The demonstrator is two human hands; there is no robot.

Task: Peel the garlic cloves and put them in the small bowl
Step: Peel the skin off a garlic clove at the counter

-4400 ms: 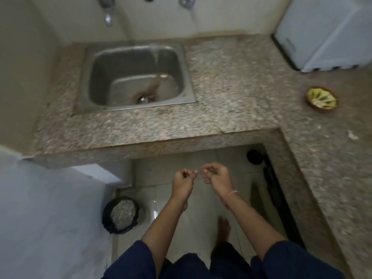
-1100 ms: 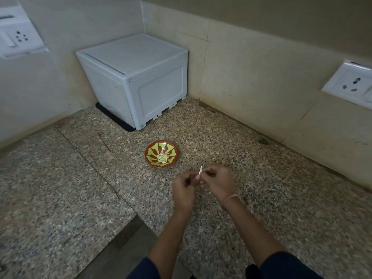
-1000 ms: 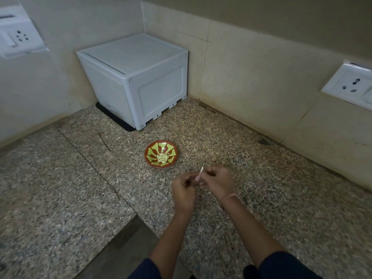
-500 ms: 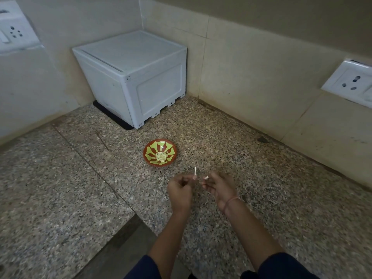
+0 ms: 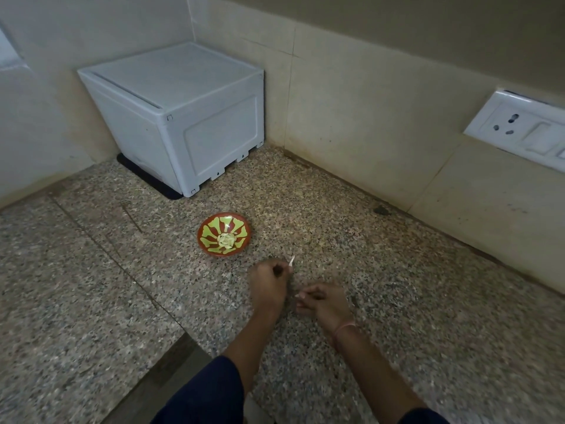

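Head camera, looking down: both hands are out over the speckled granite counter point(image 5: 412, 270), on the near side of the small bowl point(image 5: 242, 230). The left hand point(image 5: 269, 284) is curled tight, thumb and forefinger pinching a thin white sliver of skin point(image 5: 291, 261) that pokes up above the knuckles. The right hand point(image 5: 325, 301) sits just beside it, a touch nearer the camera, and the two are apart. Its fingers are curled in as well, pinching a pale bit point(image 5: 298, 296) at the tips (too small to say whether that is the garlic clove itself). A thin thread band point(image 5: 345, 326) circles the right wrist, and dark blue sleeves point(image 5: 208, 390) show at the bottom edge.

The bowl, red-brown with yellow-green rays, stands on the counter just beyond the left hand, near it but not touching. A little heap of peeled cloves point(image 5: 225, 239) lies in its middle. Behind it, in the corner, a white box point(image 5: 183, 117) stands on a dark mat point(image 5: 146, 175). A white socket plate point(image 5: 519, 130) is on the right-hand wall.
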